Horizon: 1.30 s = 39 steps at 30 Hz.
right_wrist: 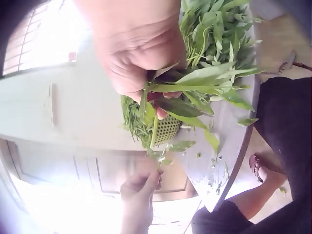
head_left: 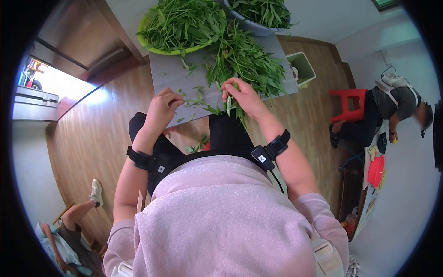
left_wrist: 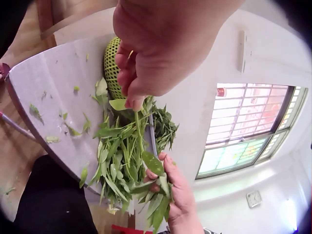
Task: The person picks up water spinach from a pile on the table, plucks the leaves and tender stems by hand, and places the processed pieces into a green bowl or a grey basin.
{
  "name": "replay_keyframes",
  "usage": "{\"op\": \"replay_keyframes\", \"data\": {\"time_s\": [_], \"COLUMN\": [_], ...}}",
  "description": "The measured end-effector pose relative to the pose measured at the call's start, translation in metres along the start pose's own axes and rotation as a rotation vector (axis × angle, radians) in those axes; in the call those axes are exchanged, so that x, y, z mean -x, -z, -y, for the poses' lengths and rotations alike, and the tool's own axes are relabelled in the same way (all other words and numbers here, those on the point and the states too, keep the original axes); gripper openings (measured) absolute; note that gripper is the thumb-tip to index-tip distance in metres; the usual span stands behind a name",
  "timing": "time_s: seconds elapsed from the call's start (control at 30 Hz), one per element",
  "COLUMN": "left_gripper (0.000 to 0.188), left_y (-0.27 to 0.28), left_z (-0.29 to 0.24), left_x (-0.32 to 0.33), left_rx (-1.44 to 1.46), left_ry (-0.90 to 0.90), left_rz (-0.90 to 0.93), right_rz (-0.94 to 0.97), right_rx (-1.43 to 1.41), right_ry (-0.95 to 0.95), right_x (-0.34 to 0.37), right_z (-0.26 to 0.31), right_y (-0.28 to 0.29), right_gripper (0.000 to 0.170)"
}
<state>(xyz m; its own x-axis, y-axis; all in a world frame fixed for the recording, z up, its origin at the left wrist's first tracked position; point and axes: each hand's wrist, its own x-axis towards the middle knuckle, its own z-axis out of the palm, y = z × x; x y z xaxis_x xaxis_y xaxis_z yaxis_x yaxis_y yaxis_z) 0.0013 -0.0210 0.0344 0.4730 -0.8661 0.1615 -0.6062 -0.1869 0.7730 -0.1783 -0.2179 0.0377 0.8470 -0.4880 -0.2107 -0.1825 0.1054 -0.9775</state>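
My left hand [head_left: 161, 108] pinches the thin end of a water spinach stem [left_wrist: 138, 130] between thumb and fingertips, over the near edge of the grey table [head_left: 164, 74]. Facing it, my right hand [head_left: 244, 99] holds a small bunch of leafy water spinach [right_wrist: 195, 90], its long leaves hanging out past the fingers. In the left wrist view the stem runs down from the left fingertips toward the leaves in the right hand. Beyond the right hand lies a large loose heap of water spinach [head_left: 251, 60] on the table. Torn leaf bits [head_left: 180, 120] are scattered near the left hand.
A yellow-green basket [head_left: 144, 39] piled with greens stands at the table's back, beside a grey-blue basin [head_left: 258, 30] of more leaves. A pale bin [head_left: 307, 69] and red stool [head_left: 348, 105] stand to the right. Two other people are at the room's sides.
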Motion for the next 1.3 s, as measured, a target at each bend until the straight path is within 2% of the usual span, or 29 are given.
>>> {"op": "replay_keyframes", "data": {"time_s": [0.07,0.1,0.13,0.2,0.37,0.43,0.47,0.53,0.67,0.73,0.8,0.87,0.97,1.03,1.1,1.2,1.3], "left_gripper": [0.009,0.009,0.009,0.009,0.009,0.009,0.009,0.009,0.009,0.008,0.008,0.007,0.015,0.018,0.021,0.026,0.031], "left_y": [-0.005,-0.007,-0.008,-0.009,-0.011,-0.013,-0.014,-0.016,-0.022,-0.023,-0.017,-0.007,0.024,0.06,0.09,0.113,0.099], "left_z": [-0.001,-0.001,-0.003,-0.004,-0.005,-0.003,-0.002,-0.002,-0.003,0.006,0.01,0.01,0.008,-0.013,-0.034,-0.015,0.027], "left_x": [0.001,0.001,0.0,-0.001,0.0,0.0,0.0,0.0,-0.004,-0.001,-0.001,-0.005,-0.043,-0.083,-0.125,-0.18,-0.199], "left_rx": [0.015,0.017,0.024,0.029,0.034,0.055,0.076,0.102,0.117,0.101,0.079,0.047,0.046,0.004,-0.113,-0.291,-0.387], "left_ry": [0.021,0.023,0.016,0.012,0.069,0.082,0.093,0.09,0.102,0.105,0.1,0.138,0.013,-0.04,-0.038,-0.097,-0.136], "left_rz": [0.022,0.025,0.028,0.029,0.069,0.071,0.074,0.065,0.056,0.036,0.012,-0.052,-0.247,-0.334,-0.389,-0.323,-0.358], "right_rz": [0.195,0.2,0.2,0.234,0.261,0.234,0.235,0.188,0.148,-0.103,-0.157,-0.179,-0.243,-0.319,-0.209,-0.217,-0.248], "right_rx": [0.208,0.349,0.349,0.651,0.879,0.684,0.683,0.345,0.142,-0.089,-0.156,-0.389,-0.304,-0.392,-0.478,-0.55,-0.563], "right_ry": [0.04,0.023,0.021,0.449,0.351,0.334,0.333,0.126,0.146,-0.017,0.072,-0.083,-0.109,-0.21,-0.213,-0.248,-0.289], "right_x": [-0.006,-0.007,-0.009,-0.01,-0.009,-0.011,-0.011,-0.011,-0.008,-0.005,-0.004,0.007,0.017,0.025,0.029,0.036,0.042], "right_z": [-0.004,0.001,-0.003,-0.009,-0.005,-0.013,-0.016,-0.02,-0.026,-0.025,-0.026,-0.024,-0.045,-0.056,-0.071,-0.072,-0.072], "right_y": [-0.007,-0.016,-0.023,-0.037,-0.046,-0.044,-0.043,-0.042,-0.038,-0.026,-0.007,0.008,0.024,0.028,0.041,0.044,0.047], "right_gripper": [0.019,0.021,0.021,0.021,0.018,0.018,0.018,0.021,0.022,0.018,0.016,0.018,0.02,0.019,0.018,0.017,0.017]}}
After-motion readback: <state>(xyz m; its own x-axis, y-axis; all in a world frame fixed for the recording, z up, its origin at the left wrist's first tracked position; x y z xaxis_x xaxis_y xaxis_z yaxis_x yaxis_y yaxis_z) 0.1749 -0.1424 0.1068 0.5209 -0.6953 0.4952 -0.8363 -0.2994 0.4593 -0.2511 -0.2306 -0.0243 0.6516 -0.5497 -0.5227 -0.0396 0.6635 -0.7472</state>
